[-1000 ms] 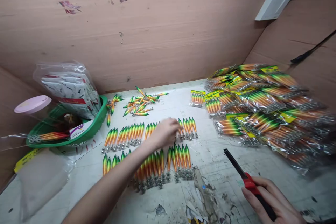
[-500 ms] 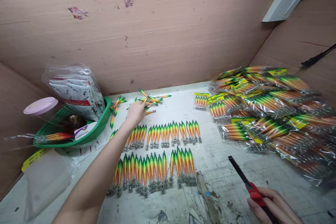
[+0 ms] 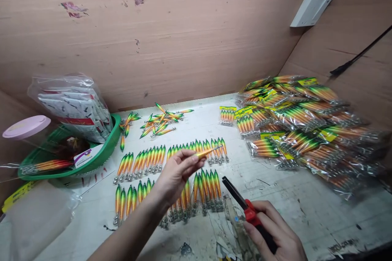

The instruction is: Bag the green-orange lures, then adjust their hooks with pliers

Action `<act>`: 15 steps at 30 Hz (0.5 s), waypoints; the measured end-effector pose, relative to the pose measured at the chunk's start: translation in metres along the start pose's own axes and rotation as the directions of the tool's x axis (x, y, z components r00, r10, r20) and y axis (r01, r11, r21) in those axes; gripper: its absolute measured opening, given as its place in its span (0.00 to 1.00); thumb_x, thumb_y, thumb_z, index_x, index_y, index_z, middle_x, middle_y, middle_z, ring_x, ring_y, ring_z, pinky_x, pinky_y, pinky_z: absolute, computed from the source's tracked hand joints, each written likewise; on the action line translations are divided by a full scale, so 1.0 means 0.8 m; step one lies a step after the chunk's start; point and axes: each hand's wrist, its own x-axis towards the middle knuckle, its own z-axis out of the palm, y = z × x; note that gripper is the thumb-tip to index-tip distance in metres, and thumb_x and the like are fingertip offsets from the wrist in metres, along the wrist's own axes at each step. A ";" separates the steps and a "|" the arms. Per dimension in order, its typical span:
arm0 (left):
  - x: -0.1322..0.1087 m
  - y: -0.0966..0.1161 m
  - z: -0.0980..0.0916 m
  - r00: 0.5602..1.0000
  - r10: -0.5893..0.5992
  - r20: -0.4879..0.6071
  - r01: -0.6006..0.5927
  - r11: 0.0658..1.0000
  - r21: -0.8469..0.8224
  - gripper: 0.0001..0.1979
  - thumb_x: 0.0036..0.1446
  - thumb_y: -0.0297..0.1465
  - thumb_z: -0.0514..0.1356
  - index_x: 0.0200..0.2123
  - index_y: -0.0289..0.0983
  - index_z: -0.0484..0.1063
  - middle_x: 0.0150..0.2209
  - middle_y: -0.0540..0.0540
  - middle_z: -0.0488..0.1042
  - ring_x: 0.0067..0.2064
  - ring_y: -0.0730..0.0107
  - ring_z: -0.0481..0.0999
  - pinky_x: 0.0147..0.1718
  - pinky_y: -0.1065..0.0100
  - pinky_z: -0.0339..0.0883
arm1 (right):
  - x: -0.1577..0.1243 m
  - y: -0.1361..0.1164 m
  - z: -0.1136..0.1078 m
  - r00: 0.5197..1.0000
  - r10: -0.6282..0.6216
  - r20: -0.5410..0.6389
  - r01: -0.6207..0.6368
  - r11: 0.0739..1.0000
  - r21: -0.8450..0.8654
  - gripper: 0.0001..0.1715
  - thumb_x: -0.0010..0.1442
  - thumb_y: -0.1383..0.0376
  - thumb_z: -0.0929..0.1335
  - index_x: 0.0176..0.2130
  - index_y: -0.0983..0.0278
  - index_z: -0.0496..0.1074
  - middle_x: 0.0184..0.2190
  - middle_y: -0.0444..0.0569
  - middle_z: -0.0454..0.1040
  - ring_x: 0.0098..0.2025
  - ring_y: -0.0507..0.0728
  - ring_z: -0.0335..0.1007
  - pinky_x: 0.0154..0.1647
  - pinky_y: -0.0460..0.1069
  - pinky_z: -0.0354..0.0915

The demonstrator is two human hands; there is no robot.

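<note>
My left hand point(image 3: 180, 171) pinches a squid jig point(image 3: 203, 153), whose pointed end sticks out to the right past my fingertips. Its other end is hidden in my fingers. My right hand point(image 3: 275, 228) is closed round a tool with long dark jaws and a red and black handle point(image 3: 251, 212); its exact kind is unclear. The tip points up and left, apart from the jig. Beneath my left hand and forearm lie a back row of green-to-orange squid jigs point(image 3: 150, 159) and a front row point(image 3: 208, 187), hooks toward me. Part of both rows is covered.
Loose jigs point(image 3: 162, 120) lie at the back of the white worktop point(image 3: 202, 108). Packed jigs in clear bags point(image 3: 309, 118) heap up at the right. A green basket point(image 3: 115, 130) holds bags and a pink-lidded cup point(image 3: 26, 126). Clear plastic bags point(image 3: 39, 216) lie front left.
My left hand has come back from the loose pile toward me with a jig in its fingers. My right hand and its tool have moved left, nearer to it. The view has shifted slightly right.
</note>
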 end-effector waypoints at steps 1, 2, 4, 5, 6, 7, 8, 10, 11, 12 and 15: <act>-0.011 -0.006 0.007 0.997 -0.068 0.037 0.071 0.995 -0.071 0.15 0.43 0.27 0.72 0.32 0.33 0.69 0.33 0.42 0.80 0.32 0.74 0.80 0.38 0.75 0.74 | 0.001 -0.005 0.002 1.000 0.006 -0.007 -0.006 1.000 0.011 0.11 0.63 0.58 0.66 0.33 0.61 0.72 0.35 0.49 0.71 0.37 0.53 0.72 0.37 0.42 0.68; -0.021 -0.010 0.012 0.992 -0.107 0.065 0.114 0.988 -0.107 0.16 0.42 0.27 0.73 0.31 0.33 0.69 0.32 0.42 0.80 0.32 0.74 0.80 0.37 0.76 0.74 | 0.002 -0.009 0.002 1.000 0.010 -0.015 -0.010 1.000 0.021 0.10 0.63 0.59 0.66 0.33 0.61 0.72 0.35 0.48 0.70 0.37 0.54 0.72 0.37 0.42 0.68; -0.033 -0.016 0.018 0.983 -0.151 0.102 0.164 0.976 -0.140 0.17 0.41 0.27 0.73 0.29 0.33 0.68 0.30 0.43 0.80 0.32 0.74 0.80 0.38 0.76 0.74 | 0.004 -0.013 0.001 1.000 0.015 -0.024 -0.014 0.999 0.039 0.09 0.63 0.60 0.65 0.34 0.61 0.72 0.36 0.48 0.70 0.38 0.54 0.72 0.38 0.42 0.67; -0.038 -0.018 0.020 0.980 -0.163 0.113 0.178 0.973 -0.146 0.17 0.41 0.27 0.73 0.29 0.33 0.68 0.30 0.43 0.80 0.32 0.74 0.80 0.38 0.75 0.74 | 0.004 -0.014 0.000 1.000 0.016 -0.026 -0.015 0.999 0.047 0.08 0.63 0.61 0.65 0.34 0.60 0.72 0.36 0.48 0.70 0.39 0.54 0.71 0.38 0.42 0.67; -0.041 -0.021 0.020 0.978 -0.169 0.120 0.186 0.972 -0.143 0.16 0.42 0.27 0.73 0.29 0.33 0.68 0.30 0.44 0.80 0.33 0.73 0.80 0.39 0.75 0.73 | 0.004 -0.015 -0.001 0.999 0.019 -0.028 -0.017 0.999 0.052 0.08 0.63 0.61 0.66 0.34 0.60 0.72 0.36 0.48 0.70 0.39 0.54 0.71 0.38 0.43 0.67; -0.043 -0.023 0.020 0.977 -0.169 0.127 0.185 0.974 -0.130 0.16 0.42 0.27 0.73 0.30 0.33 0.68 0.31 0.45 0.80 0.34 0.73 0.80 0.40 0.74 0.73 | 0.004 -0.016 -0.002 0.999 0.024 -0.032 -0.022 0.998 0.053 0.08 0.63 0.61 0.66 0.34 0.60 0.72 0.37 0.49 0.70 0.39 0.55 0.71 0.38 0.43 0.68; -0.046 -0.026 0.019 0.979 -0.157 0.131 0.172 0.979 -0.109 0.16 0.43 0.27 0.73 0.31 0.33 0.69 0.31 0.45 0.80 0.34 0.73 0.80 0.40 0.74 0.73 | 0.004 -0.017 -0.003 0.999 0.032 -0.037 -0.030 0.998 0.054 0.08 0.62 0.61 0.66 0.34 0.60 0.72 0.37 0.49 0.70 0.39 0.55 0.71 0.38 0.44 0.68; -0.050 -0.030 0.019 0.985 -0.105 0.137 0.113 0.992 -0.050 0.15 0.44 0.26 0.72 0.33 0.35 0.70 0.32 0.48 0.78 0.35 0.73 0.80 0.38 0.75 0.72 | 0.004 -0.019 -0.004 0.998 0.049 -0.049 -0.047 0.998 0.052 0.09 0.62 0.60 0.66 0.33 0.61 0.72 0.37 0.50 0.71 0.39 0.56 0.71 0.37 0.44 0.68; -0.052 -0.032 0.018 0.988 -0.070 0.140 0.072 0.997 -0.010 0.15 0.44 0.26 0.72 0.33 0.35 0.71 0.33 0.48 0.78 0.37 0.73 0.79 0.38 0.76 0.71 | 0.004 -0.020 -0.004 0.997 0.052 -0.054 -0.049 0.997 0.051 0.10 0.62 0.60 0.65 0.32 0.61 0.72 0.37 0.50 0.71 0.39 0.56 0.71 0.37 0.44 0.69; -0.053 -0.033 0.018 0.988 -0.031 0.149 0.025 0.999 0.037 0.13 0.46 0.26 0.71 0.34 0.36 0.72 0.35 0.49 0.77 0.38 0.73 0.79 0.37 0.76 0.71 | 0.004 -0.020 -0.005 0.997 0.049 -0.059 -0.046 0.998 0.050 0.10 0.62 0.60 0.65 0.32 0.60 0.72 0.37 0.50 0.71 0.40 0.56 0.72 0.38 0.44 0.69; -0.046 -0.029 0.019 0.974 0.119 0.194 -0.156 0.969 0.192 0.09 0.53 0.27 0.66 0.39 0.39 0.76 0.41 0.47 0.74 0.43 0.70 0.76 0.41 0.73 0.71 | 0.003 -0.017 -0.009 0.999 0.024 -0.045 -0.022 0.999 0.033 0.08 0.62 0.61 0.66 0.33 0.60 0.72 0.37 0.49 0.71 0.39 0.55 0.72 0.38 0.43 0.69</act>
